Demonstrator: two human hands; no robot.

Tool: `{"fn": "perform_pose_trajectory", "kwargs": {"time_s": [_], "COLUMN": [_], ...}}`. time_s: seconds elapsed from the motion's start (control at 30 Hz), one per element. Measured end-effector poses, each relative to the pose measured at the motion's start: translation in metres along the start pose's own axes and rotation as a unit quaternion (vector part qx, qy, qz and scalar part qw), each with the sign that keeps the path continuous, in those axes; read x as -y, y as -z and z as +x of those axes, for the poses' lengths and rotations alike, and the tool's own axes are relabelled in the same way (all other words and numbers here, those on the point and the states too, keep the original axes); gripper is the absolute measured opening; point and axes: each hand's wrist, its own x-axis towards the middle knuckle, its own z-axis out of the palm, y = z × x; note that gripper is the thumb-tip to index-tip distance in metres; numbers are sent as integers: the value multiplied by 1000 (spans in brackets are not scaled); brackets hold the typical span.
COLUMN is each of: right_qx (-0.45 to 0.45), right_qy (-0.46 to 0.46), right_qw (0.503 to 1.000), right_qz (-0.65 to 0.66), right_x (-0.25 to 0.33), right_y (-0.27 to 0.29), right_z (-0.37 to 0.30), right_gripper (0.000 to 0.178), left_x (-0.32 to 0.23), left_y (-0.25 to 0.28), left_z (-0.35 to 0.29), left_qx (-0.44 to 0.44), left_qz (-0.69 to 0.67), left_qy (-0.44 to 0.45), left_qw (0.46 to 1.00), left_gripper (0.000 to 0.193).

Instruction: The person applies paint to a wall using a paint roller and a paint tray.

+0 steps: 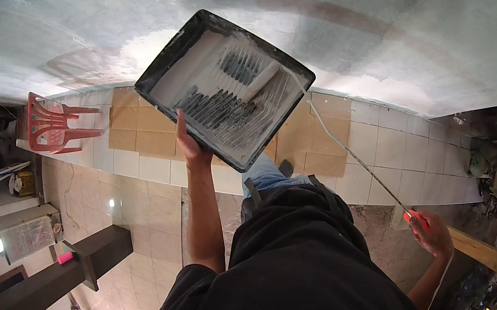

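Note:
My left hand grips a black paint tray by its lower left edge, the thumb over the rim and the other fingers hidden below. Pale grey-white paint coats the inside of the tray, thinning to dark streaks over the ribs. A paint roller with a pale, paint-covered sleeve lies against the ribbed slope near the tray's right side. Its long thin metal rod runs down to an orange handle. Closed around that handle is my right hand, low on the right and well away from the tray.
A grey, patchily painted wall rises just ahead. Brown cardboard sheets cover part of the tiled floor along it. A red plastic chair stands to the left. Cluttered objects and a wooden plank are on the right.

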Motion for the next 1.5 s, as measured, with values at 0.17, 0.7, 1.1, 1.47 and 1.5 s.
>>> {"fn": "perform_pose_trajectory", "kwargs": {"time_s": [0.17,0.7,1.1,1.47,1.5], "right_qx": [30,61,72,55,40], "right_qy": [-17,-7,-13,8,23], "right_qw": [999,998,997,998,999], "right_qz": [9,-4,2,-4,-23], "right_x": [5,-30,-36,-39,-41], "right_y": [-2,4,-1,-22,-28], "right_z": [5,10,17,27,31], "right_gripper": [51,51,47,46,45], "left_x": [2,6,10,8,8], "left_y": [3,-2,-1,-12,-11], "left_z": [4,-5,-8,-15,-14], "left_qx": [-14,-43,-36,-33,-33], "left_qz": [9,64,72,64,64], "left_qy": [14,-50,-67,-72,-72], "left_qw": [1000,996,994,995,995], "left_gripper": [54,57,60,58,58]}}
